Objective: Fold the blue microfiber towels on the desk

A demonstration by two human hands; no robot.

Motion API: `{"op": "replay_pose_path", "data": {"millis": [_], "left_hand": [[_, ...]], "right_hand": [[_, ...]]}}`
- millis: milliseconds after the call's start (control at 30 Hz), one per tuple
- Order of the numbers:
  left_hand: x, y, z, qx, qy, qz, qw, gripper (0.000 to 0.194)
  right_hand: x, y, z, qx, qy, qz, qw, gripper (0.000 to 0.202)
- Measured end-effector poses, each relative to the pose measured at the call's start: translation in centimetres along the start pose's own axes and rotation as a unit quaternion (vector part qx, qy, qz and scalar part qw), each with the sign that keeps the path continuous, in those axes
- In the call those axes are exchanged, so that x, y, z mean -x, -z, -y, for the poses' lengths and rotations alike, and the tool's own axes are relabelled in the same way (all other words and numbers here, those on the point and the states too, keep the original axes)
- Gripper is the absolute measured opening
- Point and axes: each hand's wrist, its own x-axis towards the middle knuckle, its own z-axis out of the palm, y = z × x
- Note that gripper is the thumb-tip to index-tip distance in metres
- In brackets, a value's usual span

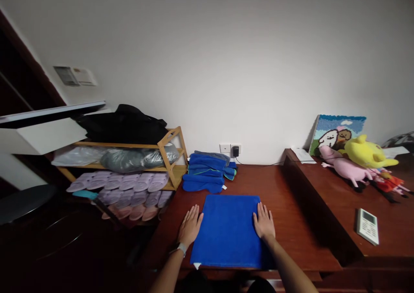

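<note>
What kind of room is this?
Probably a room in a home: plush toys on a wooden desk, a rack of slippers, and a pile of towels.

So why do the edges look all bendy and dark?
Head view: wide lens bows the shelf rack and desk outward; the left corner falls into deep shadow; the middle is sharp and evenly lit, where left hand and right hand flank the blue towel.
</note>
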Motion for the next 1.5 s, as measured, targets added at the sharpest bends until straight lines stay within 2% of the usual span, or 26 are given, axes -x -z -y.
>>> {"op": "replay_pose_path", "data": {"millis": [100, 333, 467, 633, 733, 933, 1167, 1300, 1400, 1433, 1500], "left_hand": [[0.5, 0.3, 0.1, 0.000, 0.010, -0.044, 0.999, 0.061], [0.0, 0.7, -0.3, 0.029, 0.019, -0.062, 0.997, 0.054], [0.0, 0.5, -0.2, 0.028, 0.018, -0.059, 0.998, 0.055], [0.1, 0.6, -0.3, 0.020, 0.022, -0.056, 0.998, 0.057], [0.2, 0.5, -0.2, 0.023, 0.022, -0.061, 0.998, 0.056], [0.3, 0.2, 0.1, 0.018, 0.022, -0.069, 0.997, 0.053], [0.2, 0.5, 0.1, 0.040, 0.023, -0.065, 0.997, 0.054], [0.5, 1.3, 0.5, 0.080, 0.023, -0.083, 0.993, 0.054], [-0.1, 2.2, -1.2, 0.085, -0.021, -0.093, 0.992, 0.052], [-0.5, 2.3, -2.6, 0.081, -0.047, -0.087, 0.992, 0.052], [-1.6, 2.1, -6.6, 0.074, -0.103, -0.055, 0.990, 0.053]], "right_hand": [[-0.2, -0.4, -0.1, 0.002, 0.000, 0.002, 1.000, 0.072], [-0.7, -0.7, -0.6, -0.013, -0.004, 0.028, 1.000, 0.073], [-1.6, 0.6, -0.4, -0.053, -0.025, 0.057, 0.997, 0.074], [-3.6, 2.5, 0.7, -0.044, -0.003, 0.039, 0.998, 0.073], [-4.4, 2.0, 0.8, -0.020, 0.001, 0.046, 0.999, 0.071], [-4.5, 0.0, 0.4, 0.000, 0.007, 0.011, 1.000, 0.071], [-4.3, 0.6, 0.5, -0.014, 0.012, 0.010, 1.000, 0.071], [-4.2, 0.7, 0.5, -0.024, 0.015, 0.005, 1.000, 0.072], [-4.2, 0.7, 0.5, -0.030, 0.018, 0.003, 0.999, 0.072], [-4.3, 0.7, 0.6, -0.032, 0.018, 0.003, 0.999, 0.072], [-4.3, 0.8, 0.6, -0.034, 0.016, 0.003, 0.999, 0.072]]}}
